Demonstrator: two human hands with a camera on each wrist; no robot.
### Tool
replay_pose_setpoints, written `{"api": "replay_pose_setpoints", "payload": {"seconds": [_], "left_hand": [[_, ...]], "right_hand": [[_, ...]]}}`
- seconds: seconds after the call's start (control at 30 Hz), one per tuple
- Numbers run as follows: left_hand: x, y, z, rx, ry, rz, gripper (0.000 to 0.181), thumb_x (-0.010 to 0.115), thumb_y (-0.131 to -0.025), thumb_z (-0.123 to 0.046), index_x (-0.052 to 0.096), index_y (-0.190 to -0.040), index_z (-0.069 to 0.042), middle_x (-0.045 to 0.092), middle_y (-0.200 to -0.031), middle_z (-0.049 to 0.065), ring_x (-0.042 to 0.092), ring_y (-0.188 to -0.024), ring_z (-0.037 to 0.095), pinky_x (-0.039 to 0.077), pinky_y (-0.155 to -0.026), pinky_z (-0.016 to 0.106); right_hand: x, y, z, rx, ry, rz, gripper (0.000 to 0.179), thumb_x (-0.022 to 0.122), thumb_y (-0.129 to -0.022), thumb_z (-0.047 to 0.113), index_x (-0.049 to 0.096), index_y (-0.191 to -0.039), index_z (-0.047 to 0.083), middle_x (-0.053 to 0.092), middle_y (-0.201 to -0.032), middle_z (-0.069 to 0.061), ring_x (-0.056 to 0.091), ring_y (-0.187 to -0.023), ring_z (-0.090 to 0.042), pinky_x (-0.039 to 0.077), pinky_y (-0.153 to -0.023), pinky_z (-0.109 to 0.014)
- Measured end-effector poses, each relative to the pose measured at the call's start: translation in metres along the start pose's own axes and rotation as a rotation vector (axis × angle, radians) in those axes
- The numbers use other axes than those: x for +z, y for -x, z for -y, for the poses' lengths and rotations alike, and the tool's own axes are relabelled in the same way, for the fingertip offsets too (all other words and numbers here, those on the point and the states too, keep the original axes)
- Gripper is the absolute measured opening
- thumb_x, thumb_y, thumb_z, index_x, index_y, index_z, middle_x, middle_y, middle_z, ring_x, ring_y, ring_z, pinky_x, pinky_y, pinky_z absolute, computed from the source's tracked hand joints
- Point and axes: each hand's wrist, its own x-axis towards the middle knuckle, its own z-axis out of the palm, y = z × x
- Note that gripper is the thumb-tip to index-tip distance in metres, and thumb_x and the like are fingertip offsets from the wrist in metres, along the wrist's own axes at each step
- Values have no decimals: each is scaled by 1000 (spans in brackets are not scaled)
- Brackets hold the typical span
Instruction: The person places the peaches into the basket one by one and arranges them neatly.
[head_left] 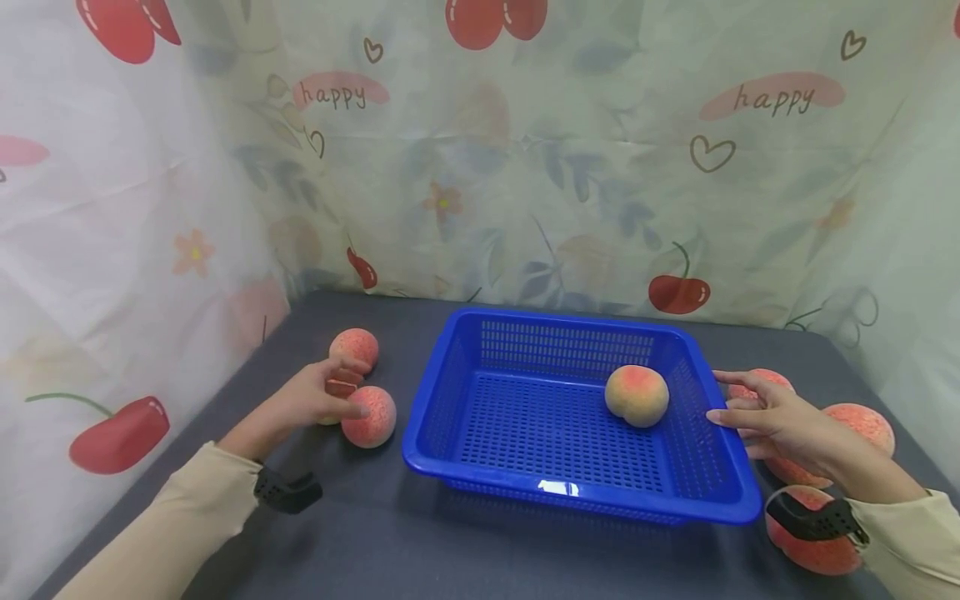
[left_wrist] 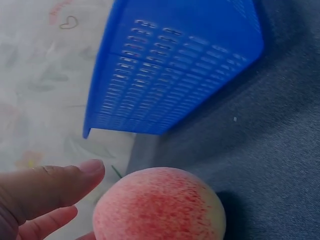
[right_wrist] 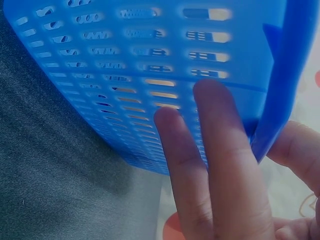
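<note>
Blue basket (head_left: 495, 482) stands mid-desk, between the left and right edges, nearer the back edge of the desk (head_left: 420, 550). One peach, the inner peach (head_left: 637, 397), sits on its perforated floor near the right wall; only the head view shows this plainly.

Right hand (head_left: 787, 421): gripping the basket's right rim. Head view gives the thumb over the rim but largely hides the other fingers; right wrist view adds two fingers lying along the outside of the slotted wall, thumb on the far side of the rim.

Left hand (head_left: 315, 400): holding nothing, fingers loosely bent, toward the desk's left edge. Head view: thumb overlaps the near-left peach (head_left: 377, 419), fingers cross in front of the back-left peach (head_left: 354, 346). Left wrist view: background shows between thumb and peach; contact by the other fingers, cannot tell. Same view shows the basket's outer wall, apart from the peach.

Right-side peaches (head_left: 866, 429) lie between basket and right edge, partly hidden by the right hand and wrist.
</note>
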Motion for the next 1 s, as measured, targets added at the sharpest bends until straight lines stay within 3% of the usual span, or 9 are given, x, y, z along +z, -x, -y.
{"api": "replay_pose_setpoints", "payload": {"seconds": [0.3,0.5,0.8,1.0], "left_hand": [[8,-1,1,71,-88,-4,62,79,-77,-10,51,-130,6,54,-133,28,54,-120,40,45,-101,53],[11,-2,4,144,-178,-22,61,81,-71,-6,57,-125,7,60,-126,24,59,-110,34,48,-96,52],[16,2,3,84,-254,-14,70,85,-67,-8,56,-130,0,58,-127,22,55,-109,34,47,-94,55],[18,1,2,81,-277,-19,74,85,-64,-5,55,-131,-1,58,-128,21,54,-111,34,47,-93,55]], "right_hand": [[0,0,-1,-5,-4,0,85,53,-100,16,-13,-151,-2,61,-120,-9,70,-98,-34,55,-80,-54],[-1,0,-1,-3,0,-1,85,54,-100,16,-13,-151,-2,63,-116,-5,70,-97,-30,56,-80,-53],[0,0,-1,-1,2,-2,85,53,-100,17,-13,-151,-2,62,-118,-7,70,-97,-31,56,-80,-54],[0,0,0,7,5,-3,85,53,-100,17,-13,-151,-2,60,-121,-9,70,-97,-32,55,-80,-54]]}}
